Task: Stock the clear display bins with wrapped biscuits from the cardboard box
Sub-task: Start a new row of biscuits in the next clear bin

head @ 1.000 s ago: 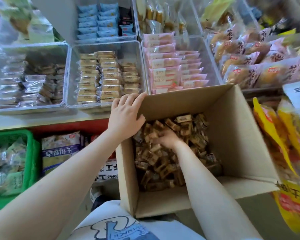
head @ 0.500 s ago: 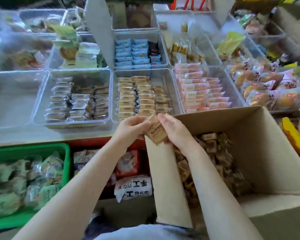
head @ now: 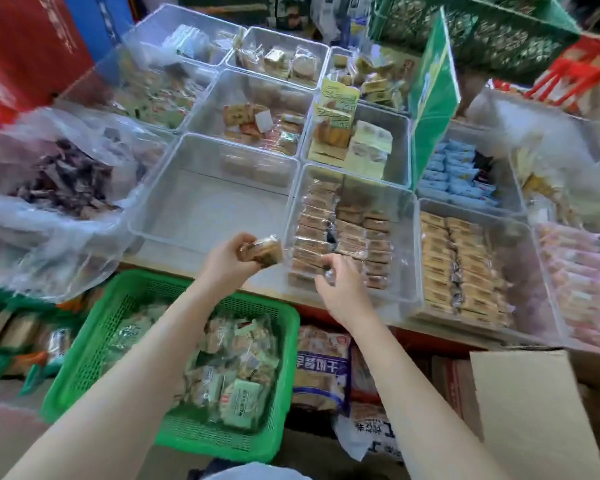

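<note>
Now that both hands have left the cardboard box (head: 530, 410), left hand (head: 227, 261) fingers curl around a stack of wrapped biscuits (head: 262, 252), while the right hand (head: 340, 289) pinches one over the half-filled bin (head: 409, 244); placing begins.

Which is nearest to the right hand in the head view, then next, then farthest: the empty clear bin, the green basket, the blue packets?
From the right hand:
1. Empty clear bin, up and left, across the counter.
2. Green basket, lower left, below the counter.
3. Blue packets, upper right, behind the green divider.
</note>
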`<action>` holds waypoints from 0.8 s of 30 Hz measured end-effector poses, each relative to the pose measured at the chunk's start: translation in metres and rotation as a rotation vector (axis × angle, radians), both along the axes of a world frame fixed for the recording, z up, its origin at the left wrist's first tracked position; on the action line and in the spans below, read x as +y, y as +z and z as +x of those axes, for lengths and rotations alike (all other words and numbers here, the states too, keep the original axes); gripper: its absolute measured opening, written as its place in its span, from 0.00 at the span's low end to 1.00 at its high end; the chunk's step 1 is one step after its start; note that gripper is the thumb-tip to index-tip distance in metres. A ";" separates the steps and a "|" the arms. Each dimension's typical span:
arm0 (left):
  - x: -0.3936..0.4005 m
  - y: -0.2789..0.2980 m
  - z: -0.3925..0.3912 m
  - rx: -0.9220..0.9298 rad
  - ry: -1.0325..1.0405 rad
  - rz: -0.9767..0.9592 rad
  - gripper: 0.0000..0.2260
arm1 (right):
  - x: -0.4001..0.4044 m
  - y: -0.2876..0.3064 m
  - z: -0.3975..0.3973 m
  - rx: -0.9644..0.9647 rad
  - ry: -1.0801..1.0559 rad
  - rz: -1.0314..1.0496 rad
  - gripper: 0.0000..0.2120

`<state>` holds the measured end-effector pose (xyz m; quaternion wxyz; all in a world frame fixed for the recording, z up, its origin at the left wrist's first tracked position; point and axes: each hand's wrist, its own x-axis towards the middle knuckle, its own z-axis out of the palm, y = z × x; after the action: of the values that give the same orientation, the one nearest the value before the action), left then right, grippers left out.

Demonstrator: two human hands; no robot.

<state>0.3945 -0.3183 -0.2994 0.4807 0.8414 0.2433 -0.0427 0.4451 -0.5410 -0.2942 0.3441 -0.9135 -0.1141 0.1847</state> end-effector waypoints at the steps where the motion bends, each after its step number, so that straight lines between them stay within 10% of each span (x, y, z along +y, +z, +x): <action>1: 0.017 -0.006 0.008 0.010 0.013 0.018 0.17 | 0.013 -0.011 0.003 -0.026 0.046 -0.093 0.22; 10: 0.073 -0.036 0.073 0.055 -0.245 0.224 0.20 | 0.063 -0.054 0.032 -0.194 -0.035 -0.335 0.25; 24: 0.068 -0.062 0.107 0.722 -0.924 0.340 0.25 | 0.092 -0.079 0.031 -0.331 0.140 -0.400 0.28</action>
<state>0.5019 -0.2507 -0.3616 0.1586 0.8573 0.0040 -0.4898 0.4760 -0.4490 -0.3729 0.1197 -0.9710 -0.1928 0.0750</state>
